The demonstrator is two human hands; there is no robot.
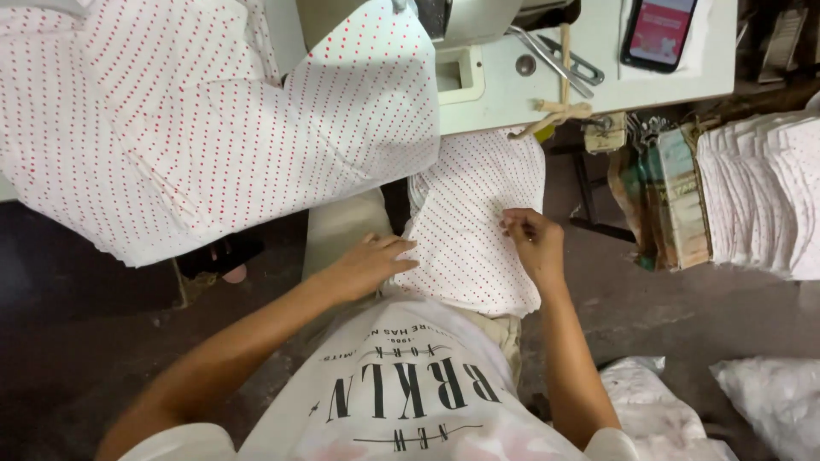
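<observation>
A piece of white fabric with small red dots (470, 222) lies across my lap, below the edge of the sewing table. My left hand (367, 263) rests flat on its left edge, fingers stretched out. My right hand (531, 241) pinches the fabric near its right side with thumb and fingertips. A much larger sheet of the same dotted fabric (196, 119) drapes over the table's left part and hangs down past its edge.
The white sewing table (649, 85) carries a sewing machine (461, 21), scissors (559, 55), a wooden stick (565, 81) and a phone (658, 32). A stack of cut white pieces (760, 196) stands at the right. White bags (773, 397) lie on the dark floor.
</observation>
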